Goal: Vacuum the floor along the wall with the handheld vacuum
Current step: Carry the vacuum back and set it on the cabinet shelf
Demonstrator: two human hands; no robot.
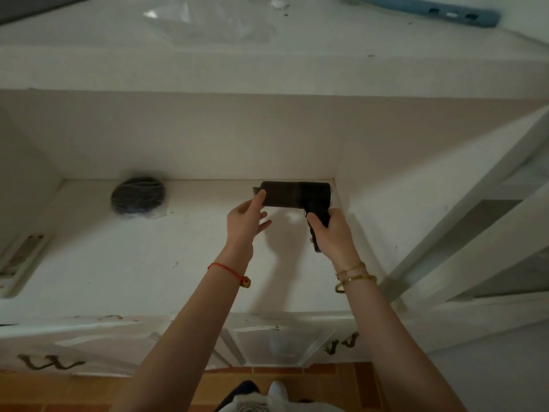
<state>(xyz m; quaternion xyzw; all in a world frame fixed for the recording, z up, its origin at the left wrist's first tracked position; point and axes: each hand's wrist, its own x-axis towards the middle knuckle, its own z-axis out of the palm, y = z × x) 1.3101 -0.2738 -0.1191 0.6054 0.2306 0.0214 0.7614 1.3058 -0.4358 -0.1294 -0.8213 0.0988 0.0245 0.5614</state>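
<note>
A black handheld vacuum (294, 194) hovers over a white shelf surface (184, 263), its barrel lying level near the back right corner. My right hand (332, 233) is closed around its pistol handle. My left hand (245, 221) has fingers spread and its thumb touches the barrel's left end, where a small flat nozzle sticks out. The orange tiled floor (326, 385) shows at the bottom edge, below the cabinet.
A dark coiled bundle in clear plastic (138, 195) lies at the back left of the shelf. A blue bar (430, 8) rests on the upper ledge. White cabinet doors with hook handles (50, 364) sit below. A white door frame (463, 221) stands at right.
</note>
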